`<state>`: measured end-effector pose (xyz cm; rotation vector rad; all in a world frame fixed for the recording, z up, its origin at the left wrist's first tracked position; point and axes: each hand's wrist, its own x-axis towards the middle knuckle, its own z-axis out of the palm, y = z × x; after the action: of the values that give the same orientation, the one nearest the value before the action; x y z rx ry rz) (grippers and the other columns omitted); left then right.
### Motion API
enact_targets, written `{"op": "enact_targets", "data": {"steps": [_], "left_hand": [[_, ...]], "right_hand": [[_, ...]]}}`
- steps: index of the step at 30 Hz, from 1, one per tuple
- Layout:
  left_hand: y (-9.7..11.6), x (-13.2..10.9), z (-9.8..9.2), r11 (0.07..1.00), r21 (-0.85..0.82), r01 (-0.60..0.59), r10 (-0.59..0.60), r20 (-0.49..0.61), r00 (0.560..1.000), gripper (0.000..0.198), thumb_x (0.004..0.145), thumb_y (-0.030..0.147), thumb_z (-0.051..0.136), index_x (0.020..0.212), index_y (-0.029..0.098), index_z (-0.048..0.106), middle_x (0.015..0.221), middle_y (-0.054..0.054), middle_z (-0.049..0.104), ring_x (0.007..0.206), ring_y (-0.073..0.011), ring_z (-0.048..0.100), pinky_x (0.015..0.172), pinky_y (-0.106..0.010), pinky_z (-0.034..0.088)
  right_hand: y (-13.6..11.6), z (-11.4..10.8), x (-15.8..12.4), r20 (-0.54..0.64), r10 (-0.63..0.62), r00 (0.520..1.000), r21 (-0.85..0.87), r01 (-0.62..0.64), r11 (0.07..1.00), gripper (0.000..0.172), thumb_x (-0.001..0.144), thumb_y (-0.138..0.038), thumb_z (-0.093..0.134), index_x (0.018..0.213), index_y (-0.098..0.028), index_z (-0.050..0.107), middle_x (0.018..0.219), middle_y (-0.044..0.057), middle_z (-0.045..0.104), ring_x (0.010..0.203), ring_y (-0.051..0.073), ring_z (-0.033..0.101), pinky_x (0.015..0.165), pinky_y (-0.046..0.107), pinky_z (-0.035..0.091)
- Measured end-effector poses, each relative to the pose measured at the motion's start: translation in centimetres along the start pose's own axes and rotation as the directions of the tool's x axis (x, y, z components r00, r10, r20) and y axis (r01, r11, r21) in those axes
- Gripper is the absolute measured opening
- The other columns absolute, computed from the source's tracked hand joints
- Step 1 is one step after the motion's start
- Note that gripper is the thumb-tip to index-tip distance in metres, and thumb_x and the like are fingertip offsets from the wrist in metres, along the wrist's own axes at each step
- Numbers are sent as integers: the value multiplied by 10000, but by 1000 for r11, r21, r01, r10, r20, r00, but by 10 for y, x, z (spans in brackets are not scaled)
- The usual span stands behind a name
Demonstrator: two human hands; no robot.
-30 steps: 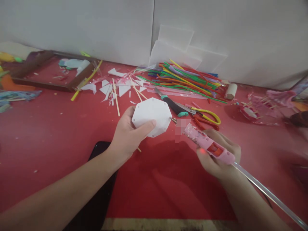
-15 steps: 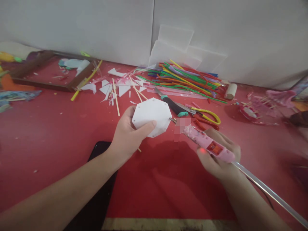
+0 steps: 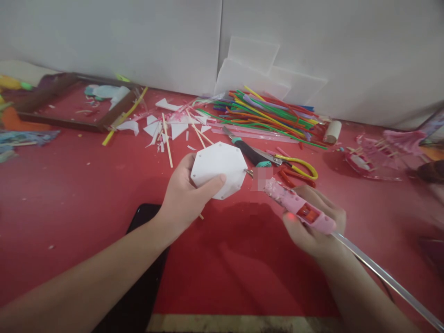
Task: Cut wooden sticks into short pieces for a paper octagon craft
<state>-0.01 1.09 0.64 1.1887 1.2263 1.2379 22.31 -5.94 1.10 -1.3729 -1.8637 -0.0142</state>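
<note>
My left hand (image 3: 189, 194) is closed on a white octagonal piece (image 3: 220, 162), with the thumb flat across its face and the fingers behind it. Small holes or dots mark the corners of this piece. My right hand (image 3: 317, 224) is wrapped round a pink hot glue gun (image 3: 298, 206), which has a long clear glue stick (image 3: 388, 280) sticking out of its back. The gun's metal nozzle (image 3: 248, 173) is at the octagon's right corner, touching or very close to it. A blurred patch hides part of the gun's front.
Behind the octagon lie a craft knife (image 3: 249, 151) and yellow-and-red scissors (image 3: 298, 169). Farther back are bundled pipe cleaners (image 3: 270, 113), white scraps (image 3: 178, 129) and thin sticks (image 3: 167, 141). A brown frame (image 3: 62, 121) lies at left, a black phone-like slab (image 3: 138, 273) under my left forearm.
Almost nothing differs. The octagon and the glue gun have shifted very slightly, with the nozzle still at the right corner.
</note>
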Motion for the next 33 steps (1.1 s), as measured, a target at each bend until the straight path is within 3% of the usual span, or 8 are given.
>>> {"op": "enact_targets", "data": {"steps": [13, 18, 22, 25, 27, 30, 33], "left_hand": [[3, -1, -2, 981, 187, -44, 44, 8, 999, 461, 704, 306, 750, 1119, 192, 583, 1009, -44, 679, 829, -185, 662, 648, -256, 554], [9, -3, -4, 930, 346, -127, 114, 58, 992, 347, 718, 306, 731, 1003, 174, 583, 930, -28, 675, 763, -164, 637, 601, -234, 505], [10, -2, -4, 925, 362, -118, 92, 88, 992, 323, 732, 312, 714, 987, 179, 567, 915, -20, 665, 769, -163, 634, 608, -235, 508], [8, -1, -3, 949, 307, -75, 26, 162, 987, 387, 729, 294, 707, 1060, 187, 539, 967, -27, 657, 815, -176, 645, 637, -252, 533], [7, -2, -2, 961, 273, -46, -19, 232, 972, 479, 715, 251, 700, 1146, 192, 499, 1044, -44, 646, 868, -189, 651, 670, -272, 550], [6, -5, -2, 961, 274, -24, -71, 331, 941, 584, 717, 190, 657, 1259, 201, 439, 1130, -77, 633, 931, -209, 656, 730, -315, 563], [6, -9, -1, 945, 324, -45, -100, 418, 903, 611, 724, 184, 637, 1299, 220, 436, 1198, -100, 622, 966, -229, 660, 774, -357, 561]], "right_hand": [[0, 0, -1, 0, 23, 1000, -51, -23, 998, 107, 756, -194, 543, 686, -213, 465, 594, -39, 424, 499, 94, 355, 455, 241, 300], [-1, 1, -1, 2, 59, 998, -114, -59, 992, 82, 754, -208, 527, 684, -219, 487, 603, -24, 483, 506, 109, 421, 468, 242, 331], [3, -3, 2, -19, 146, 989, -169, -148, 974, 33, 738, -200, 536, 749, -228, 548, 645, -14, 576, 527, 125, 504, 507, 236, 385], [19, -17, 4, 32, 218, 976, -326, -196, 925, 201, 753, -260, 546, 945, -242, 601, 733, 14, 667, 582, 167, 594, 554, 258, 431], [38, -32, 1, 116, 219, 969, -465, -142, 874, 254, 740, -284, 525, 978, -231, 597, 802, 64, 700, 669, 228, 644, 605, 314, 456], [75, -57, -16, 232, 250, 940, -515, -99, 851, 360, 721, -212, 481, 1064, -204, 589, 1022, 142, 711, 911, 309, 670, 767, 433, 472], [114, -79, -42, 266, 375, 888, -462, -224, 858, 370, 710, -160, 525, 1060, -241, 617, 1063, 120, 714, 951, 309, 670, 793, 448, 476]]}}
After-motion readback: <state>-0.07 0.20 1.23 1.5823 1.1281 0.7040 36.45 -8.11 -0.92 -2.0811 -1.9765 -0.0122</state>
